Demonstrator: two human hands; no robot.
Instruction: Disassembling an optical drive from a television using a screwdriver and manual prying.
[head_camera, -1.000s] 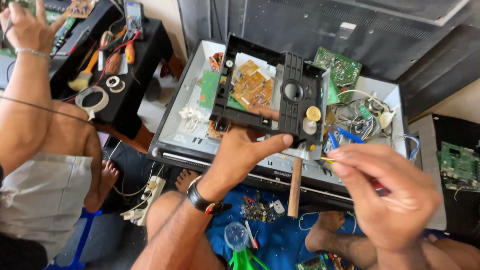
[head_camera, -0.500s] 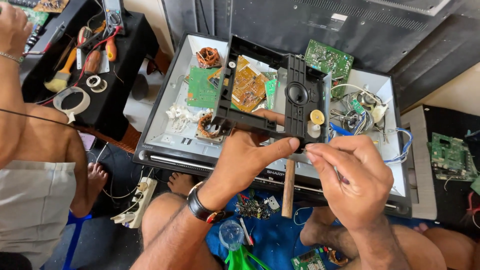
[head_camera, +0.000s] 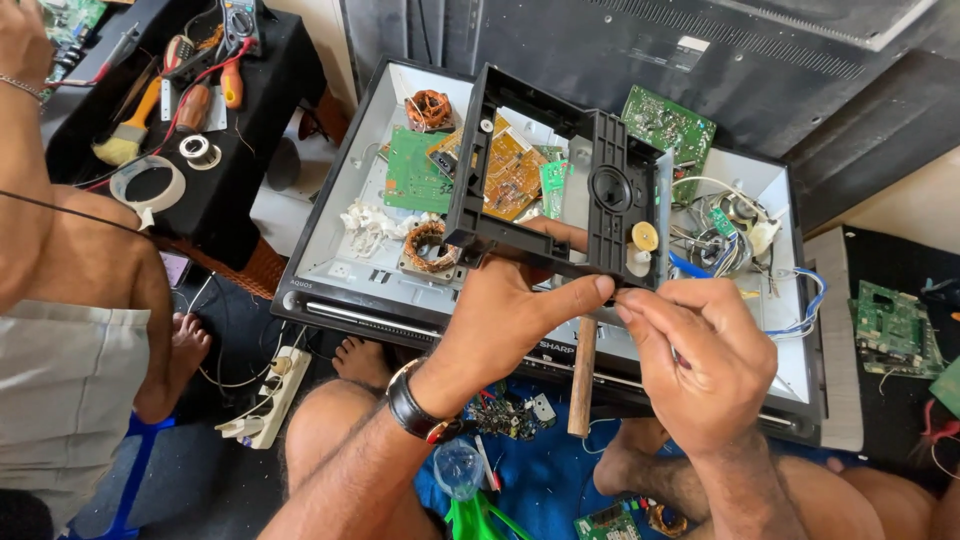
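My left hand (head_camera: 510, 315) grips the near edge of a black plastic drive frame (head_camera: 560, 190), holding it tilted above an opened white metal chassis (head_camera: 350, 200). My right hand (head_camera: 700, 360) is pinched at the frame's lower right corner, fingertips meeting my left thumb; what it pinches is hidden. A round yellow part (head_camera: 645, 236) sits on the frame near that corner. Inside the chassis lie green circuit boards (head_camera: 415, 170), an orange-brown board (head_camera: 510, 170) and copper coils (head_camera: 430, 108).
Another person sits at left, their arm (head_camera: 30, 130) raised over a black stand (head_camera: 200, 110) bearing screwdrivers, a brush, tape roll. A wooden handle (head_camera: 582, 375) hangs below the chassis. A power strip (head_camera: 270, 395) lies on the floor. A green board (head_camera: 890, 330) rests at right.
My right hand has moved left and closed in on the frame's corner until it meets my left thumb. The view has shifted slightly; the other person's hand rose out of frame.
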